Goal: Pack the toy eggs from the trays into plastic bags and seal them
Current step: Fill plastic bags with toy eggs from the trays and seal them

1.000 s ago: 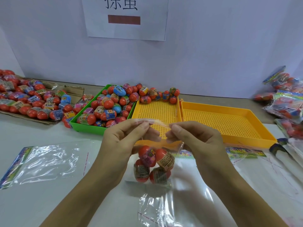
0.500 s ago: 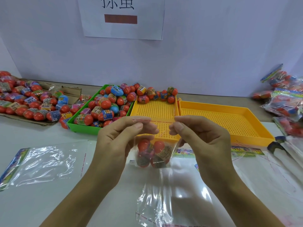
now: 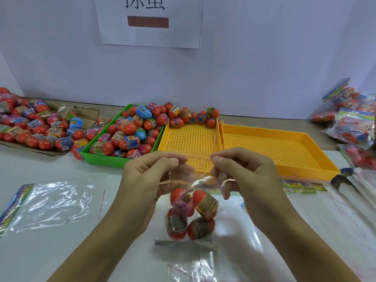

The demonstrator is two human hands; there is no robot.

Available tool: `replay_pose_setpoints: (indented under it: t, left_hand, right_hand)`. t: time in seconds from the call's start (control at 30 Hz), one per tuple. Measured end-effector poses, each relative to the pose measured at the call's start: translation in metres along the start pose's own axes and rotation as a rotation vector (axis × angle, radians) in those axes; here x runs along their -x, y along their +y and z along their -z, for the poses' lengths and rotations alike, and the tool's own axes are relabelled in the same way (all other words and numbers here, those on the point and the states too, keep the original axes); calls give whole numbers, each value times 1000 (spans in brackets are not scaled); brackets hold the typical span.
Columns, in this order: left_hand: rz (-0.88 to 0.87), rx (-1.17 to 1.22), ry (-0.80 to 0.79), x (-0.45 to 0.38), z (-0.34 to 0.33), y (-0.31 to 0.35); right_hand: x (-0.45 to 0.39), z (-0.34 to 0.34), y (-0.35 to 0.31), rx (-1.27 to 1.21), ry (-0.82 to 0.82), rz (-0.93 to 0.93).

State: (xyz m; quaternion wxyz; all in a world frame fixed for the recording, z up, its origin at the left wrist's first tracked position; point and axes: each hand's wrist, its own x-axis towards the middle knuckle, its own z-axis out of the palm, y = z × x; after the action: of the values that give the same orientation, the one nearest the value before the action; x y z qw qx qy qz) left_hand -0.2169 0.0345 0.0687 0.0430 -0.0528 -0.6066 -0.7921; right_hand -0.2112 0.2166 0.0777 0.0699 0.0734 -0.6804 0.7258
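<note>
A clear plastic bag [image 3: 191,180] hangs in front of me with several red toy eggs [image 3: 192,214] in its bottom. My left hand [image 3: 150,176] pinches the left end of the bag's top flap and my right hand [image 3: 240,171] pinches the right end, stretching the flap with its red print flat between them. Behind my hands, a green tray [image 3: 101,157] is heaped with loose toy eggs [image 3: 132,131]. A yellow tray [image 3: 191,139] holds a few eggs [image 3: 193,117] at its far edge.
A second yellow tray [image 3: 280,151] stands to the right. More eggs lie on flattened cardboard [image 3: 30,127] at far left. Filled bags [image 3: 354,123] are piled at far right. Flat plastic bags [image 3: 53,202] lie on the white table at left, below and right.
The bag hung lower, rose half a second ago, and now hangs lower again. My hands have drawn apart, pulling the top flap straight.
</note>
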Motion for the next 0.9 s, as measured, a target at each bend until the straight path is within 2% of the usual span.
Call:
replay_pose_setpoints:
  t: [0.13, 0.17, 0.23, 0.3, 0.37, 0.53, 0.73, 0.9]
  left_hand:
    - [83, 23, 28, -1, 1, -2]
    - [85, 18, 33, -1, 1, -2]
    - [65, -30, 30, -1, 1, -3]
    - [22, -100, -6, 1, -1, -4]
    - [-37, -174, -58, 5, -4, -4]
    - [-124, -233, -166, 11, -10, -3]
    - [-148, -230, -215, 15, -12, -1]
    - [-170, -321, -235, 16, -11, 1]
  right_hand:
    - [2, -3, 2, 173, 73, 55]
    - [3, -4, 3, 275, 119, 131]
    - [6, -5, 1, 520, 191, 397]
    - [10, -7, -2, 672, 160, 655]
    - [13, -8, -3, 764, 91, 764]
    - [13, -9, -2, 901, 92, 779]
    - [12, -7, 0, 972, 96, 774]
    - [11, -7, 0, 993, 90, 804]
